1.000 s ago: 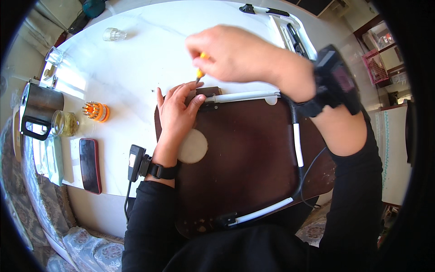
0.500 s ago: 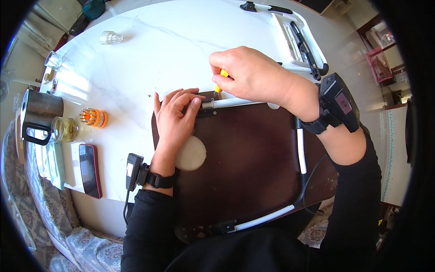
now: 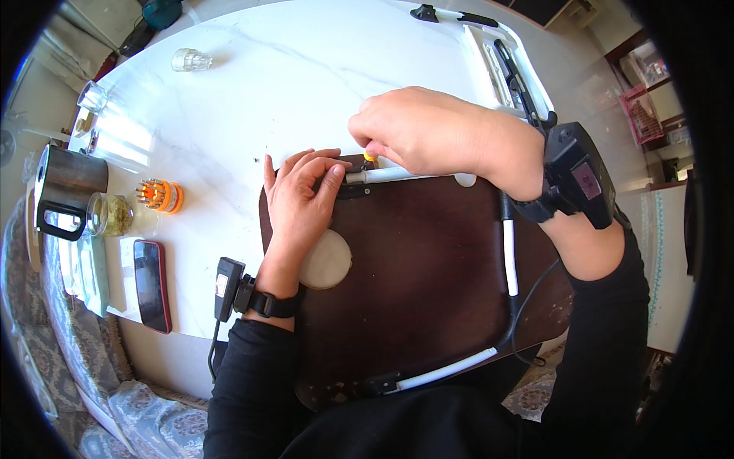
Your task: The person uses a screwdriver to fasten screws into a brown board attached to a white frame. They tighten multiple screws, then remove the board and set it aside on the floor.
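Yellow-handled screwdriver (image 3: pixel 370 157) is clamped in the right hand (image 3: pixel 424 131); the left hand (image 3: pixel 300 191) rests, fingers apart, on a dark-brown board (image 3: pixel 417 252), far left.

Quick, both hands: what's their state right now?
Left hand: open, laid over the far edge of the brown board.
Right hand: closed, holding a yellow screwdriver.

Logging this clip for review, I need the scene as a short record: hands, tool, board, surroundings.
Left hand: spread over the far edge of the board, by the white tube's left end
Right hand: gripping the yellow tool, mostly hidden by the fingers
Board: dark brown, pale disc at left
Table, left side: phone, orange bit holder, jar, kettle
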Available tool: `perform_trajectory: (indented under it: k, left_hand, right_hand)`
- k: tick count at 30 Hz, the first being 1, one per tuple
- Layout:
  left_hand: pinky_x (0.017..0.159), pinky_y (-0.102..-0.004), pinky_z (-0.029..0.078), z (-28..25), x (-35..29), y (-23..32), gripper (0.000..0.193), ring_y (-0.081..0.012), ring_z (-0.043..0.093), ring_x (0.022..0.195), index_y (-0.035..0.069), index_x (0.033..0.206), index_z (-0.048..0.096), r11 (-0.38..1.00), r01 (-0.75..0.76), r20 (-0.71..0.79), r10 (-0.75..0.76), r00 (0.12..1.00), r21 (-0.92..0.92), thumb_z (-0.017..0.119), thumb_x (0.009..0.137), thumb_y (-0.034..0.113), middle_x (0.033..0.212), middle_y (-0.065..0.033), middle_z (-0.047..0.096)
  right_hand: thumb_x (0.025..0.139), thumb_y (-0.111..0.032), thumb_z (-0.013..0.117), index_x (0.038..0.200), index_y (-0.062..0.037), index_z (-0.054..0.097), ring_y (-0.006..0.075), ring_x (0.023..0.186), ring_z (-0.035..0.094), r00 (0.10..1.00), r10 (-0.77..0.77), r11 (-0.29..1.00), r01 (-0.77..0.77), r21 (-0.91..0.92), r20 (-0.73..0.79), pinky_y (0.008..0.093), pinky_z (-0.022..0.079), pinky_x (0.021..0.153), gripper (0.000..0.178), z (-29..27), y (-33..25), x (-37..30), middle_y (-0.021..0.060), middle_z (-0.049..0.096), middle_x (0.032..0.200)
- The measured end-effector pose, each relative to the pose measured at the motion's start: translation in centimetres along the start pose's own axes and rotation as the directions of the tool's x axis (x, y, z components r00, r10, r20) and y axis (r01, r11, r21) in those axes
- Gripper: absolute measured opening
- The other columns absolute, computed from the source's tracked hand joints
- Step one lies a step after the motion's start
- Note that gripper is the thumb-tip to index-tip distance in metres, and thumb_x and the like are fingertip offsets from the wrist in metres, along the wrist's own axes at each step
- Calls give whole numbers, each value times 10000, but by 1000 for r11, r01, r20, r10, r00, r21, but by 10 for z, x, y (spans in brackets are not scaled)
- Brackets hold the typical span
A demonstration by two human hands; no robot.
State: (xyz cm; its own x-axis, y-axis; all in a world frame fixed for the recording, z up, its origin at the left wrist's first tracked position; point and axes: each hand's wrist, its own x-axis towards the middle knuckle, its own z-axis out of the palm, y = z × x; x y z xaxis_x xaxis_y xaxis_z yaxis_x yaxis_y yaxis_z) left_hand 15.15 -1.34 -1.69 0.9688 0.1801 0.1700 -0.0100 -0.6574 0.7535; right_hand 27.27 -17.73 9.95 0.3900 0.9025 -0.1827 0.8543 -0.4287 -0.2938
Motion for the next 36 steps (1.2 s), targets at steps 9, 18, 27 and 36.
perform_trajectory:
  k: [9, 18, 27, 36]
  left_hand:
    - [1223, -555, 92, 3, -1, -5, 212, -208, 573, 1244, 185, 1017, 775, 999, -26, -53, 28, 998, 32, 608, 992, 314, 1164, 37, 726]
    - [1218, -577, 100, 4, 0, -7, 174, -212, 577, 1233, 191, 1019, 767, 999, -42, -39, 43, 998, 26, 649, 975, 311, 1116, 31, 729]
    - [1217, -573, 128, 3, -3, -5, 178, -229, 587, 1221, 190, 1013, 769, 1000, -24, -60, 25, 998, 15, 662, 961, 323, 1065, -13, 727]
    - [1188, -641, 170, 11, 0, 2, 213, -283, 559, 1269, 120, 1127, 706, 994, -85, -27, 87, 996, 69, 645, 970, 249, 1173, -54, 698]
  right_hand:
    - [902, -55, 606, 936, -58, 671, 362, 914, 658, 957, -246, 966, 255, -46, 150, 432, 539, 793, 74, -14, -2, 9, 144, 671, 905]
    - [772, -40, 663, 751, -8, 735, 395, 712, 682, 959, 95, 897, 34, -441, 267, 415, 556, 658, 81, -20, -18, 20, 196, 680, 721]
    - [768, -122, 663, 732, -88, 742, 274, 773, 706, 913, -334, 702, 408, -584, 236, 375, 564, 696, 94, -8, -23, 20, 84, 713, 748]
    - [826, -181, 673, 797, -124, 667, 167, 928, 601, 797, -592, 643, 556, -526, 118, 302, 501, 869, 64, -5, -13, 22, -19, 652, 830]
